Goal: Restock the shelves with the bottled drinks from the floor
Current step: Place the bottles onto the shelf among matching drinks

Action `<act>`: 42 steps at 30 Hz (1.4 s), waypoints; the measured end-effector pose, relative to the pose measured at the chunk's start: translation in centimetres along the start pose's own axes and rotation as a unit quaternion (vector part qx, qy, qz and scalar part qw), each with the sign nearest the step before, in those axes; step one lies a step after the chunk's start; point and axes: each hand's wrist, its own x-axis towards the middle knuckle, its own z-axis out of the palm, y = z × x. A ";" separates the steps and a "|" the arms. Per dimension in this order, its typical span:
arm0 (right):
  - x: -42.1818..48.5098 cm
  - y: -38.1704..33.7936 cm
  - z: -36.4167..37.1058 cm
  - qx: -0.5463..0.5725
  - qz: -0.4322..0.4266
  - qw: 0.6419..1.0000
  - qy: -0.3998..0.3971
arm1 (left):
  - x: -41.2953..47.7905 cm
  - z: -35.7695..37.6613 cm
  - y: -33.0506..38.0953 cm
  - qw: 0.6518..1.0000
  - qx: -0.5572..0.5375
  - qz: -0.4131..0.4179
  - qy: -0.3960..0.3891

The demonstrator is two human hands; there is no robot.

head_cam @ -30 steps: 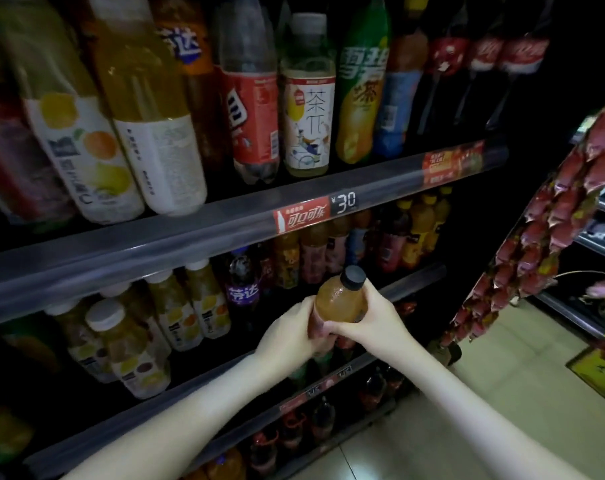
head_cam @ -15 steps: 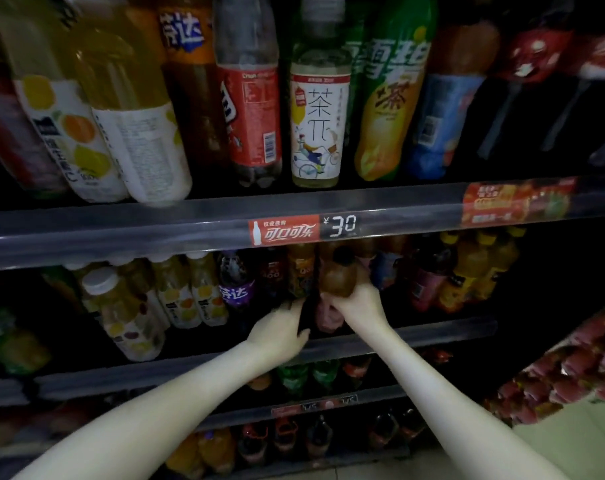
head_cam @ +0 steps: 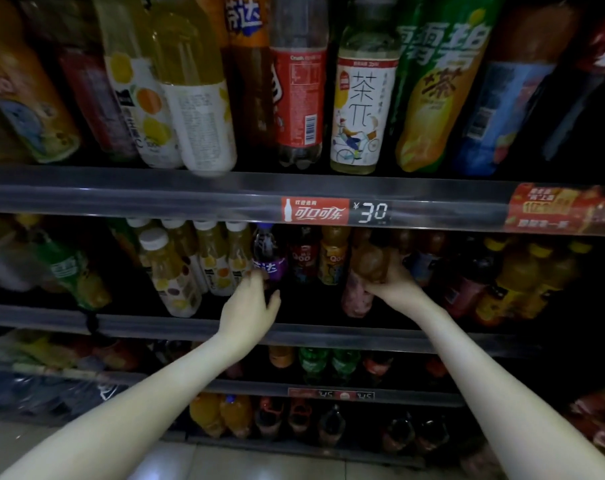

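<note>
We judge this one brown bottle [head_cam: 370, 266] nearly shelved, gripped by our right hand [head_cam: 396, 289] just below the red price tag [head_cam: 314, 211], while our left hand [head_cam: 250, 303], loose-fingered and empty, hovers below-left of it; floor stock is unseen.

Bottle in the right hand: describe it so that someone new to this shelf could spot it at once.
Find the red price tag marked 30. Just below it and to the right, the right hand grips the amber bottle. Unlike the orange-labelled bottle upright to its left, it has a pinkish lower label and a hand round it.
</note>
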 end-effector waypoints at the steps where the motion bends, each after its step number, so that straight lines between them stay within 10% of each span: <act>1: 0.0 0.2 -0.2 0.004 0.001 1.000 -0.002 | 0.2 -0.3 -0.1 1.000 -0.005 -0.021 0.014; 22: -5.7 -3.6 5.0 -0.175 -0.030 0.950 0.259 | 3.0 0.1 -1.6 0.974 -0.222 0.017 -0.041; 29: -6.5 -8.1 9.9 -0.057 -0.100 0.993 -0.040 | 0.7 0.4 -2.7 0.968 -0.219 0.104 -0.069; 42: -9.6 -19.3 6.1 0.095 -0.171 0.979 0.061 | 2.7 -17.3 -1.7 0.921 -0.190 0.312 -0.135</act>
